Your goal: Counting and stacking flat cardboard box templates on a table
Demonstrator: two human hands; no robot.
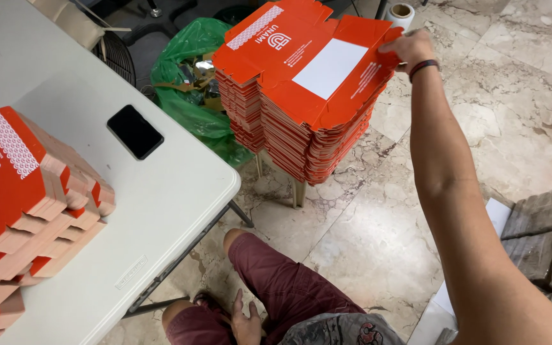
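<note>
- Nearest the camera, the left hand (245, 317) rests loosely open on the person's thigh, fingers spread, holding nothing.
- The right hand (410, 48) reaches far forward, fingers pinched on the edge of the top flat box blank (317, 64).
- That blank lies under the right hand, topping a tall stack of flat blanks (301, 137), which appears to sit on a small stool.
- The blank is thin orange-red cardboard with a white rectangle: probably light, fairly stiff yet bendable, smooth-faced, easily creased. An outer edge or corner flap looks best to grip.
- Left of the right hand, a crinkly green plastic bag (190, 83) sits on the marble floor.
- Beside the left hand, a white counter (161, 211) carries a black phone (135, 131) and folded orange boxes (23, 191).
</note>
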